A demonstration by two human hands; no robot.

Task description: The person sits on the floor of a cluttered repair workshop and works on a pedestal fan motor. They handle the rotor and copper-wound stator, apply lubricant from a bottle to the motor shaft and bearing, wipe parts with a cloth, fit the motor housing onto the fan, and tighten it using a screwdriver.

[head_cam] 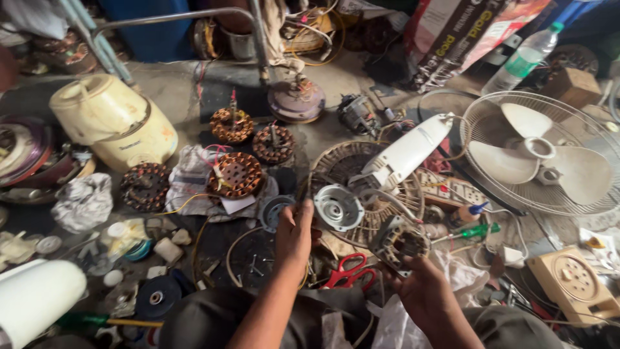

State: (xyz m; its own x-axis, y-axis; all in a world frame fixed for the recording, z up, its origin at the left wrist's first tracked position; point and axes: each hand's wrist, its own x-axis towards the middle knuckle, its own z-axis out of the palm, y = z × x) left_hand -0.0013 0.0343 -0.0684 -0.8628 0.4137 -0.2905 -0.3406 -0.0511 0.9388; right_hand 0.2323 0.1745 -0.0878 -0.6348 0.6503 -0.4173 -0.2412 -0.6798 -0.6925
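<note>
the person sits over a cluttered workshop floor [174, 84], w/ a small fan motor in work. the white fan housing [407, 154] lies tilted across a round wire guard [336, 165]; a second guard w/ blades [542, 155] lies well apart at right.

step in hand, by judgement: motor disassembly or fitting. the right hand [420, 284] is clamped round the motor core [399, 240], fingers wrapped under it. the left hand [294, 232] has fingers curled together just beside the round metal end cover [337, 207]; whether it grips the cover rim or a small part can't be told. to do it well: keep core level, support the thin wires running from housing to core so none strain, seat cover square on the shaft, no forcing. red scissors [349, 270] lie between both hands; a green screwdriver [475, 231] is near the right.

hard to make out: left fingertips and palm are hidden, core's underside covered by the right hand, loose screws on the floor too small to count. copper-wound coils [236, 174] at centre-left lie apart from the work.
</note>
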